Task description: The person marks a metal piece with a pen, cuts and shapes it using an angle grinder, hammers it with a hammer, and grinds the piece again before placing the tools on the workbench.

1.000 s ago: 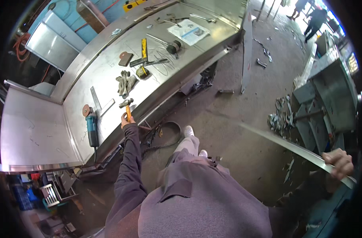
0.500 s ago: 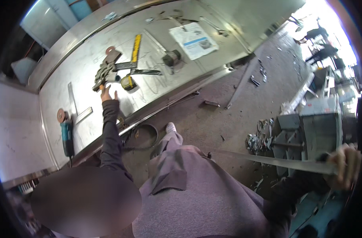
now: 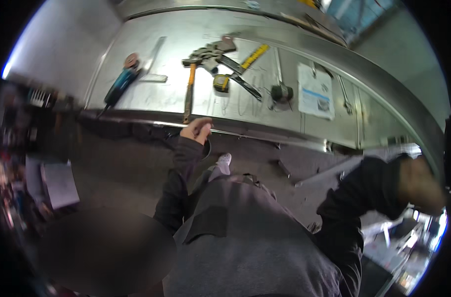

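My left hand [image 3: 196, 129] is at the bench's front edge, just below the handle end of a hammer [image 3: 189, 94]. It looks empty, with the thumb apart from the loosely curled fingers. The hammer lies with its head against grey work gloves [image 3: 205, 55]. My right hand [image 3: 422, 184], smeared by motion at the far right, grips the near end of a long metal strip [image 3: 388, 86]. The strip arcs up and left over the bench. Beside the gloves are a yellow-black tape measure [image 3: 221, 83] and a dark square with a yellow rule [image 3: 255, 56].
A teal angle grinder [image 3: 120, 85] lies on the left of the metal bench [image 3: 171, 106], near a small steel square [image 3: 153, 78]. To the right are a dark block-like tool [image 3: 282, 93], a printed sheet [image 3: 314, 94] and a wrench [image 3: 345, 96]. Metal offcuts [image 3: 329, 171] lie on the floor.
My view has swung toward the bench. My left hand has drawn back from the gloves to the front edge, exposing the hammer. The strip has moved from above the floor to above the bench.
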